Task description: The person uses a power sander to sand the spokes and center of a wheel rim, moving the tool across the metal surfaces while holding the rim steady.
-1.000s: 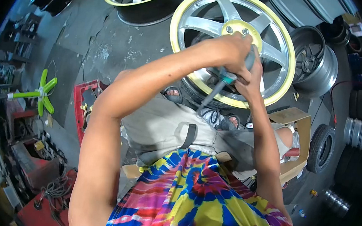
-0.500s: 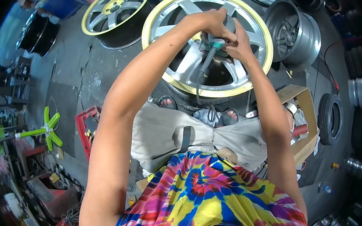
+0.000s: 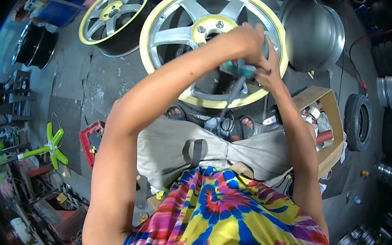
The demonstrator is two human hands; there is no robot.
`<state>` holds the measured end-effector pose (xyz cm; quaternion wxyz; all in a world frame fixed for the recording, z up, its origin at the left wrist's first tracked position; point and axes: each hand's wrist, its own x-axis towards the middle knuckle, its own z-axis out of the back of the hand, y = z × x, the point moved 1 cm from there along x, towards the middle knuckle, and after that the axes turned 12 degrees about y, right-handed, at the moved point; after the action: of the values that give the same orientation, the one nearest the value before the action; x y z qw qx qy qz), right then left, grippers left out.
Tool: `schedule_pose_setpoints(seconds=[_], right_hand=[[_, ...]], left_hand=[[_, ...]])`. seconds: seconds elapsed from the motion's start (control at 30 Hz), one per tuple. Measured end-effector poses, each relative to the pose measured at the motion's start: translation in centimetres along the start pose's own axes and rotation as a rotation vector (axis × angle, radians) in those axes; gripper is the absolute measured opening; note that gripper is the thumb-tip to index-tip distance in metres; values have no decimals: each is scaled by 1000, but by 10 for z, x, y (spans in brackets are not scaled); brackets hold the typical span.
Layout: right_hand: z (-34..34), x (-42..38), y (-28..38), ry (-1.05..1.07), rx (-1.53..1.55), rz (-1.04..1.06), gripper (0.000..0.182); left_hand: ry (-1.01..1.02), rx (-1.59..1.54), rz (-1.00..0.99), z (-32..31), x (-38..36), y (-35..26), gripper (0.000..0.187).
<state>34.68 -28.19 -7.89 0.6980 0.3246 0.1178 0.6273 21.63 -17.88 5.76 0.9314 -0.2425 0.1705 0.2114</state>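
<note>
A large wheel rim (image 3: 172, 38) with a yellow outer ring, yellow hub and silver spokes lies in front of me. Over its right side my left hand (image 3: 248, 42) is wrapped round a green and dark corded power tool (image 3: 239, 69). My right hand (image 3: 269, 70) grips the same tool from the right. The tool's lower face is hidden by the hands, so its contact with the spokes cannot be made out. Its cord hangs down toward my feet.
A second yellow-edged rim (image 3: 86, 31) is at the upper left, a grey rim (image 3: 331, 36) at the upper right. A cardboard box (image 3: 332, 157) of supplies stands right, near a tyre (image 3: 358, 123). A red crate (image 3: 86, 135) and green fan (image 3: 52, 146) are left.
Both hands and the tool have moved right and slightly down across the rim, uncovering its yellow hub. The view has shifted a little.
</note>
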Motion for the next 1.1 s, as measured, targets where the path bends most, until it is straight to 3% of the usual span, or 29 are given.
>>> schedule_pose_setpoints(seconds=[0.1,0.17,0.23,0.3,0.43,0.5,0.53,0.57,0.7,0.8,0.83,0.97,1.1], right_hand=[[-3,23,4,34,89,-68,109],[-1,41,12,24,114,-44,109],[-6,65,13,-123,-30,116,105],[-3,81,16,-63,84,88,99],[4,72,7,-179,-60,148,91],[3,44,12,-266,-142,99,89],[18,27,36,-130,-56,-41,87],[15,14,42,-126,-58,-37,87],[11,-9,60,-245,-1,-14,76],[8,13,71,-224,130,-164,65],[4,16,72,-211,132,-152,65],[2,20,79,-272,28,-99,65],[7,26,58,-283,-39,-92,63]], left_hand=[[28,-37,-13,17,8,16,114],[-2,-20,-10,23,27,36,113],[-17,-109,3,31,37,56,119],[-138,-91,-82,30,57,78,118],[-194,-31,-104,30,53,58,114],[-29,-50,-39,25,27,29,114],[20,-15,-36,21,22,17,115],[53,-17,-34,14,13,8,117],[18,103,-120,2,18,6,116],[67,41,-156,18,21,22,114],[129,-2,-168,22,18,24,114],[15,7,-202,12,16,30,114],[102,-118,-222,24,36,29,114]])
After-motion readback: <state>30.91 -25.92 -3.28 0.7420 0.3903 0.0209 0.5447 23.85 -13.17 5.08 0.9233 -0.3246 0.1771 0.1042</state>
